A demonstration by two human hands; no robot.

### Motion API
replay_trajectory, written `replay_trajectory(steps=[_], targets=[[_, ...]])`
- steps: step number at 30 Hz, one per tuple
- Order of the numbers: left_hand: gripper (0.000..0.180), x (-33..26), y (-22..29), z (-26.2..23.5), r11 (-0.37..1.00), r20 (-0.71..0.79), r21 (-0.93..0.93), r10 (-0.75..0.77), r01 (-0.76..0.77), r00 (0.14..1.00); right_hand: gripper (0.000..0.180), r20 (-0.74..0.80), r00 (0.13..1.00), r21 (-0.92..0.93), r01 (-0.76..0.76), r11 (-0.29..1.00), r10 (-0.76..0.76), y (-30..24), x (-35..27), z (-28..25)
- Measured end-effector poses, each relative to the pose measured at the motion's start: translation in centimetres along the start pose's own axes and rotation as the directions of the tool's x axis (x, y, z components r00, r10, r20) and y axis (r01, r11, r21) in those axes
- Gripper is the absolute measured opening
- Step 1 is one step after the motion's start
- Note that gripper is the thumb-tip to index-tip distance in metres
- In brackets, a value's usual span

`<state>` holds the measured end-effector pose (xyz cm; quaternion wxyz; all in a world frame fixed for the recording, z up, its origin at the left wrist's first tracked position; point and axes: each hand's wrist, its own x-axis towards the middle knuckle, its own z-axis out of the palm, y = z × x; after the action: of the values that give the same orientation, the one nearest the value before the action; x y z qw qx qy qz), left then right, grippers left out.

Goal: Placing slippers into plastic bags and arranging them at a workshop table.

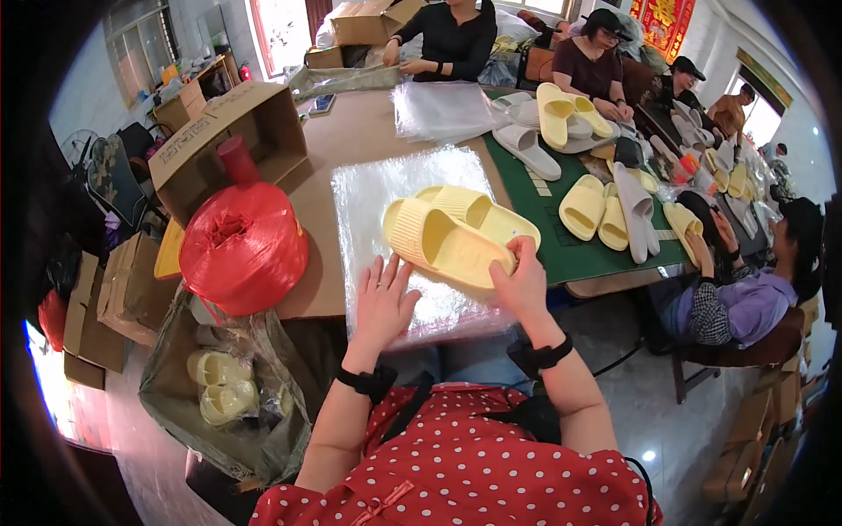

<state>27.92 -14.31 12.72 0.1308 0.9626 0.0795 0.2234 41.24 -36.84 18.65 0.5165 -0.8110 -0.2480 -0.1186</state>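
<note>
A pair of pale yellow slide slippers (pixel 465 254) lies over a stack of clear plastic bags (pixel 364 206) on the table in front of me. My right hand (pixel 522 280) grips the nearer slipper by one end, thumb on top. The other slipper (pixel 500 217) sits behind it, partly hidden. My left hand (pixel 384 302) rests with fingers spread on the bag stack, just left of the slippers and close to the near one's strap end. It holds nothing.
Left of the bags stands a big roll of red plastic twine (pixel 254 254) beside an open cardboard box (pixel 272 140). A sack (pixel 175 386) with bagged slippers is at my lower left. More slippers (pixel 583 206) cover the green mat at right. Several people (pixel 447 44) sit around the table.
</note>
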Motion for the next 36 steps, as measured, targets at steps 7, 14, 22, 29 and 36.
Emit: replay_trajectory(steps=[7,14,22,29,36], targets=[[0.055,-0.1,-0.4,0.2,1.0,-0.016,0.023,0.002,-0.002,1.0,0.039,0.37,0.878,-0.536,-0.064,0.842,0.303,-1.2,1.7,-3.4],[0.056,-0.1,0.1,-0.1,1.0,-0.019,0.013,0.01,-0.009,1.0,0.056,0.395,0.892,-0.432,0.39,0.813,-0.219,1.4,5.4,2.2],[0.057,-0.1,0.2,-0.2,0.999,0.009,0.035,-0.01,0.01,1.0,0.028,0.405,0.912,0.123,0.014,0.992,-0.063,2.3,7.3,4.5],[0.055,-0.2,-0.1,0.0,1.0,-0.003,-0.014,-0.016,0.016,1.0,0.032,0.198,0.969,0.068,0.136,0.988,-0.147,-4.3,8.1,4.1],[0.054,0.0,0.0,0.2,0.999,0.03,0.043,-0.02,0.018,0.999,0.06,0.254,0.952,-0.095,0.199,0.975,-0.17,-2.4,5.5,6.4]])
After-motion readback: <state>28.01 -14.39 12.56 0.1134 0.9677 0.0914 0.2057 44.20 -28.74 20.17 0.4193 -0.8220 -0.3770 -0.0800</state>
